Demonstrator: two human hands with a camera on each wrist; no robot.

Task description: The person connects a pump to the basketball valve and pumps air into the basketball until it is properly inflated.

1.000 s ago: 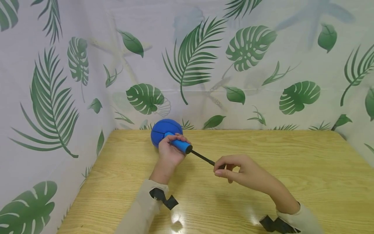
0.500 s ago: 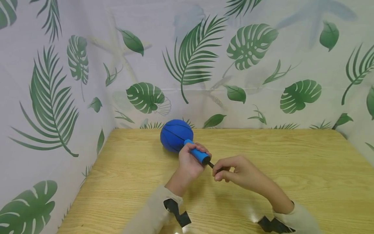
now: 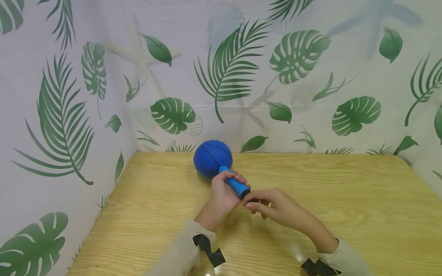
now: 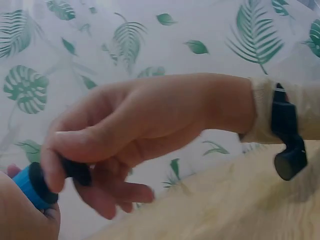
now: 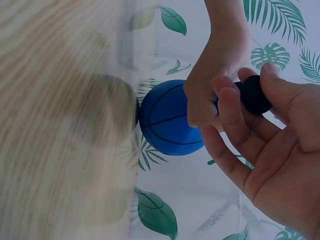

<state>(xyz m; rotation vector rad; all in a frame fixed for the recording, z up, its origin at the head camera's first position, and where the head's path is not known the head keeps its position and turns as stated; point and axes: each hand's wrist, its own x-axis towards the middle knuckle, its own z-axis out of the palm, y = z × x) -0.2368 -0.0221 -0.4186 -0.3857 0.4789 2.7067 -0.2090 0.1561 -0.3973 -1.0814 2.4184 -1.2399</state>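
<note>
A blue ball with black seam lines sits on the table near its back edge. Against it points the front end of a blue hand pump. My left hand grips the pump's barrel, fingers wrapped over the top. Close beside its black end cap, my right hand pinches the black pump handle between thumb and fingers. The rod between cap and handle is hidden. In the right wrist view the left hand covers the barrel and part of the ball.
The wooden table reaches back to a white leaf-print cloth, which also hangs along the left side. Each sleeve cuff carries a black strap, the left strap and the right strap.
The left hand has moved right and slightly toward me with the pump, and the ball has come right too. The long bare rod has gone into the barrel; the right hand shifted slightly left.
</note>
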